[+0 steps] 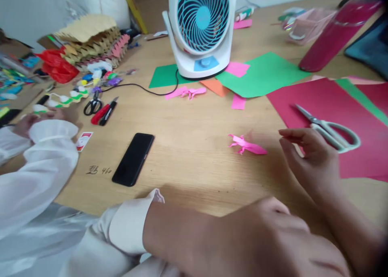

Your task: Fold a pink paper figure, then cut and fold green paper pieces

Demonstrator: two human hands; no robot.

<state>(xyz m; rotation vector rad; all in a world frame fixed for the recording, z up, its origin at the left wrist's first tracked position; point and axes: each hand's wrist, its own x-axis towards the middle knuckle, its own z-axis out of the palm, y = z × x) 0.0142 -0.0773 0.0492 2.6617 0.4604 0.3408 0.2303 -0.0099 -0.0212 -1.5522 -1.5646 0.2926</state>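
A pink folded-paper creature (pixel 247 144) with thin legs lies on the wooden table. Just right of it is my right hand (pixel 317 160), thumb and forefinger slightly apart with nothing visible between them. That hand lies beside the light-handled scissors (pixel 329 131), which rest on dark red paper (pixel 357 111). Close to the camera, my left hand (pixel 285 236) reaches across the front of the table, blurred. Its fingers are curled in, and whatever may be under them is hidden. A second pink paper creature (pixel 190 92) lies near the fan.
A white fan (pixel 203 63) stands at the back, its black cord running left. Green paper (pixel 263 75) and a red bottle (pixel 330 38) are behind my right hand. A phone (pixel 133 159), cutter (pixel 108 112) and black scissors (pixel 92 106) lie left, near another person's white sleeve (pixel 51 147).
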